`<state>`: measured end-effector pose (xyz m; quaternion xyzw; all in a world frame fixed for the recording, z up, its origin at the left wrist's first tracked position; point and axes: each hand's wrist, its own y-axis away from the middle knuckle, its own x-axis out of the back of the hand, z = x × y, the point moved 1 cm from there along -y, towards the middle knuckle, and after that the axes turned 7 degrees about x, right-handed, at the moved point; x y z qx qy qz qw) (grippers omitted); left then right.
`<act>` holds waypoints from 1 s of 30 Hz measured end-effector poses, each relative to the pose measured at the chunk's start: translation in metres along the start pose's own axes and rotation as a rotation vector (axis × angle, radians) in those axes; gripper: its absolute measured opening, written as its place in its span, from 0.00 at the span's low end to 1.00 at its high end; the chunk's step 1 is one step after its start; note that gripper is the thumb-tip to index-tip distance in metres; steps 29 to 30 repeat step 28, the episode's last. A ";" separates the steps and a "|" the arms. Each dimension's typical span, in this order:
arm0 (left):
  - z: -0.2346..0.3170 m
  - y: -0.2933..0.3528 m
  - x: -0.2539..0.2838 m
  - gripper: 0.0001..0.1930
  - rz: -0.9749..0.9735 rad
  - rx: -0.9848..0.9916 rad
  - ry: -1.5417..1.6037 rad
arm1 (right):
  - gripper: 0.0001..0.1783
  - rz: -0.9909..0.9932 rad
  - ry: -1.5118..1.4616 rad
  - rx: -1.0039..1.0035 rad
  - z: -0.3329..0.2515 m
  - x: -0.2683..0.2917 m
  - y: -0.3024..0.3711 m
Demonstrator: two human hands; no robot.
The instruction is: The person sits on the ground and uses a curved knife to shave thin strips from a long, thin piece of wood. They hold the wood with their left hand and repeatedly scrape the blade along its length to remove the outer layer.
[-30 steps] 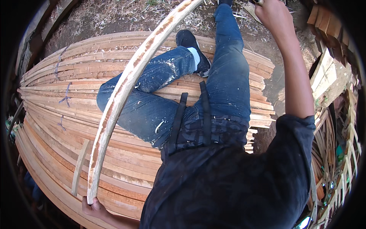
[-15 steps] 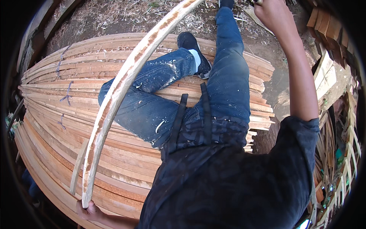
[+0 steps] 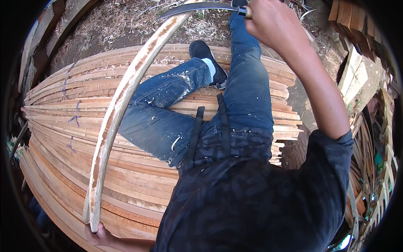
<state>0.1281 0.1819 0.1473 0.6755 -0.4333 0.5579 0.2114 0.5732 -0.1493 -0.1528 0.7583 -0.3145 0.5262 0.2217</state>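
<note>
My left hand [image 3: 99, 235] is closed round the near end of a long pale wooden pole [image 3: 110, 122], which has strips of brown bark along it. The pole slants up and away to the top of the picture, bending with the lens. In my right hand [image 3: 270, 21], at the upper right, is the handle of a curved knife [image 3: 197, 7] with a long dark blade. The blade lies across the far part of the pole; whether it touches the wood I cannot tell. Part of the handle is hidden in my fist.
I sit on bundled wooden slats [image 3: 138, 185], some tied with purple string [image 3: 74, 114]. My legs in blue jeans [image 3: 247, 84] stretch ahead. Wood shavings [image 3: 121, 23] litter the ground. Stacked timber [image 3: 350, 21] stands at the far right, with thin strips [image 3: 363, 155] below it.
My right hand has come left and lower, bringing the knife blade into view over the pole's far part. The pole has shifted slightly left and down, my left hand still gripping its end.
</note>
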 end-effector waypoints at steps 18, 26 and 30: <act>0.007 0.028 -0.019 0.37 -0.084 0.004 -0.011 | 0.09 -0.029 0.089 0.099 0.003 -0.034 -0.017; 0.014 0.042 -0.039 0.37 -0.006 -0.036 -0.008 | 0.19 -0.289 0.372 -0.436 0.143 -0.033 0.002; 0.018 0.039 -0.037 0.36 -0.006 -0.029 -0.018 | 0.21 -0.350 0.404 -0.477 0.168 -0.039 0.005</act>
